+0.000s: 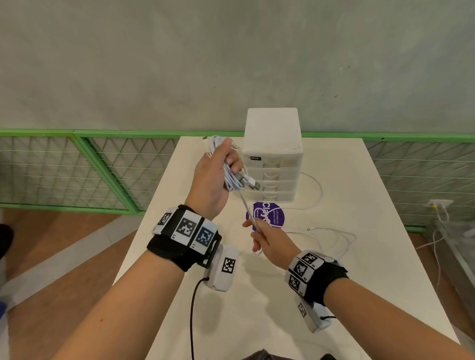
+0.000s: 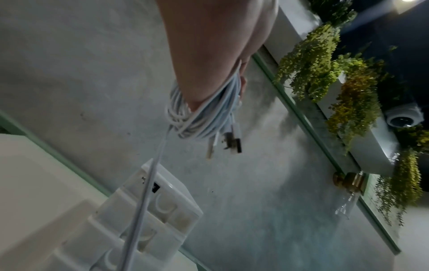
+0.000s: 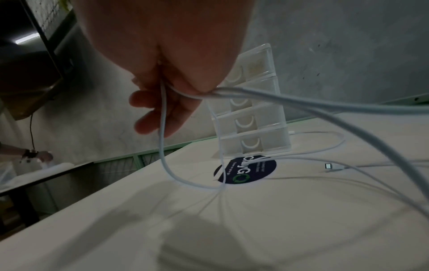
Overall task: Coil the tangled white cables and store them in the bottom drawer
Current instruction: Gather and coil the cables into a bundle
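My left hand (image 1: 213, 178) grips the coil (image 1: 232, 177) just left of frame centre, beside the drawer unit (image 1: 273, 156). One taut strand (image 1: 245, 206) runs down-right from it to my right hand (image 1: 266, 237), which pinches it — the slack cable (image 1: 339, 238) lies on the table (image 1: 397, 254), right of centre. The bottom drawer (image 1: 272, 196) looks closed; my right hand seems nearer.

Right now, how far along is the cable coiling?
Done: a thick bundle of white loops sits in the left hand, plugs dangling below it.
In hand: the right hand pinches the strand running up to that coil.
Left: loose cable lies on the table, more beside the drawer unit. All its drawers look closed, so nothing is stored yet.
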